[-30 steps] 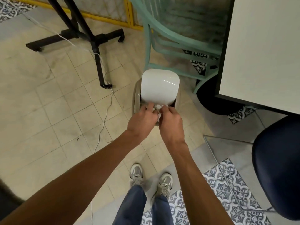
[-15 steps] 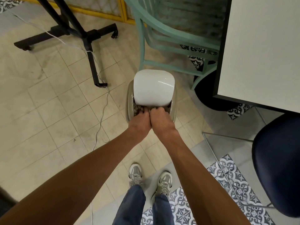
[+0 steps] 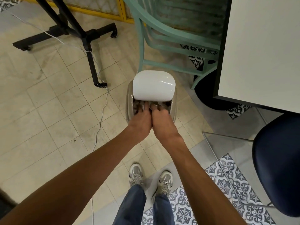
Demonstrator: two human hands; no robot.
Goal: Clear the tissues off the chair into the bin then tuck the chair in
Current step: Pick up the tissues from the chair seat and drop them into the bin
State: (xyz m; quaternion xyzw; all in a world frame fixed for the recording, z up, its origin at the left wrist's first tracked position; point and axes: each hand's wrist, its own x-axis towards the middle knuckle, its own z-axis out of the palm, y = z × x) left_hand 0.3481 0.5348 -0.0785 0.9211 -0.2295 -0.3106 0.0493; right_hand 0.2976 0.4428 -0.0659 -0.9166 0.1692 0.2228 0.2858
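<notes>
A beige bin (image 3: 129, 101) stands on the floor with its white lid (image 3: 154, 86) tipped up. Crumpled tissues (image 3: 137, 106) lie inside the opening. My left hand (image 3: 140, 122) and my right hand (image 3: 162, 121) are side by side over the bin's front rim. Their fingers reach down into the opening, fairly straight, just above the tissues, and I see no tissue gripped in them. The dark blue chair (image 3: 279, 168) is at the right edge, and its seat shows no tissues in the part I can see.
A white table with a black edge (image 3: 259, 51) fills the upper right. A teal chair (image 3: 164, 34) stands behind the bin. A black wheeled stand (image 3: 87, 36) and a white cable (image 3: 100, 114) lie on the tiles at left. My feet (image 3: 151, 177) are behind the bin.
Both hands went from holding a white tissue wad at the bin's rim down into the opening. Their fingers have since straightened, and the wad is no longer between them.
</notes>
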